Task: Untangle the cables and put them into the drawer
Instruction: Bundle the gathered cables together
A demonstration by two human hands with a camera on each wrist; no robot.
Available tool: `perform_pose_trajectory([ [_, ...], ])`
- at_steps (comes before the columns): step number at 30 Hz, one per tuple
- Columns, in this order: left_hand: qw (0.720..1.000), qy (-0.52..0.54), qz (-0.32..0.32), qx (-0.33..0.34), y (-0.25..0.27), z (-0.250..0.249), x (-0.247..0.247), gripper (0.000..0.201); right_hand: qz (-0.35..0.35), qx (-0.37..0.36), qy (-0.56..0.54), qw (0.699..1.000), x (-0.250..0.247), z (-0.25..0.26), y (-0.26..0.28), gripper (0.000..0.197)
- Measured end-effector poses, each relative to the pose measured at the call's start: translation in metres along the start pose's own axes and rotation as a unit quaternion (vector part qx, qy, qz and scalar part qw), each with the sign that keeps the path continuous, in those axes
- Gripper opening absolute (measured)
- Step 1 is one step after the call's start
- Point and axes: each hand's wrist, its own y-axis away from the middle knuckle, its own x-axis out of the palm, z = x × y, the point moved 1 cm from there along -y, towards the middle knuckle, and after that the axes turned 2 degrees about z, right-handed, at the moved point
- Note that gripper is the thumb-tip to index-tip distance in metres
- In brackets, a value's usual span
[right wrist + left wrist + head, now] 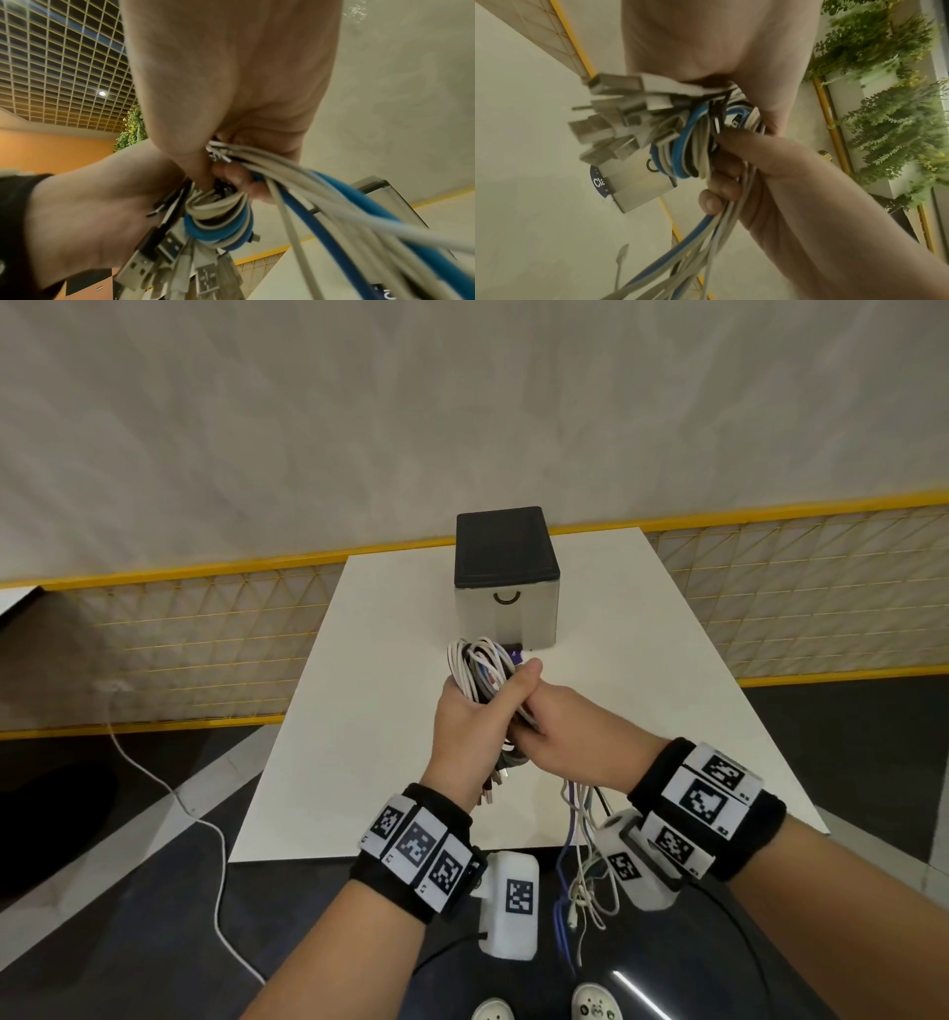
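Observation:
A coiled bundle of white, blue and black cables [480, 667] is held above the white table [642, 711], just in front of the drawer box [506, 608]. My left hand [477, 711] grips the coil, with several USB plugs [613, 121] sticking out below the fist. My right hand [552, 726] presses against the left and pinches the loose strands [334, 213], which hang down past the table's near edge [580, 839]. The box has a black top and a pale front with a black curved handle; its drawer looks closed.
A yellow-framed mesh fence [179, 634] runs behind and left of the table. A white cord [154, 783] trails over the dark floor on the left. A small dark sticker [515, 653] lies at the box's foot. Green plants [885, 101] show in the left wrist view.

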Motion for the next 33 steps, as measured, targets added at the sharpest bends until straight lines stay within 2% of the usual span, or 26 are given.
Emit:
perform_pose_trajectory([
  [2,1.000,0.011,-0.014,0.024,0.001,-0.001,-0.001,0.045,0.018,0.007,-0.007,1.000,-0.002,-0.003,0.001,0.023],
  [5,0.998,0.002,-0.032,0.056,0.002,-0.006,-0.002,0.032,0.019,0.010,-0.023,0.999,-0.003,-0.007,0.003,0.037],
  [13,0.992,-0.034,-0.072,0.095,-0.009,-0.009,-0.007,0.037,-0.056,0.039,-0.168,0.983,0.002,-0.008,0.019,0.059],
  [16,0.992,-0.048,-0.058,0.098,-0.008,-0.011,-0.006,0.034,-0.041,0.035,-0.129,0.990,0.002,-0.005,0.020,0.047],
  [19,0.991,-0.065,-0.043,0.110,-0.006,-0.014,-0.006,0.033,-0.037,0.037,-0.141,0.989,-0.004,-0.002,0.023,0.027],
  [21,0.989,-0.081,-0.033,0.118,-0.005,-0.015,-0.008,0.033,-0.076,0.035,-0.115,0.990,-0.009,-0.003,0.026,0.009],
  [22,0.988,-0.090,-0.029,0.120,-0.005,-0.015,-0.009,0.032,-0.119,0.028,-0.074,0.990,-0.013,-0.005,0.027,0.005],
  [24,0.986,-0.110,-0.018,0.123,-0.006,-0.018,-0.012,0.034,-0.234,0.006,-0.005,0.972,-0.021,-0.010,0.026,0.013],
  [26,0.984,-0.129,-0.002,0.125,-0.007,-0.020,-0.013,0.039,-0.320,-0.021,-0.001,0.947,-0.029,-0.014,0.024,0.013],
  [28,0.981,-0.144,0.016,0.128,-0.007,-0.019,-0.012,0.042,-0.332,-0.044,-0.007,0.942,-0.033,-0.019,0.019,0.025],
  [33,0.981,-0.130,0.029,0.141,-0.002,-0.018,-0.005,0.044,-0.276,-0.075,-0.034,0.958,-0.021,-0.019,0.009,0.024],
])
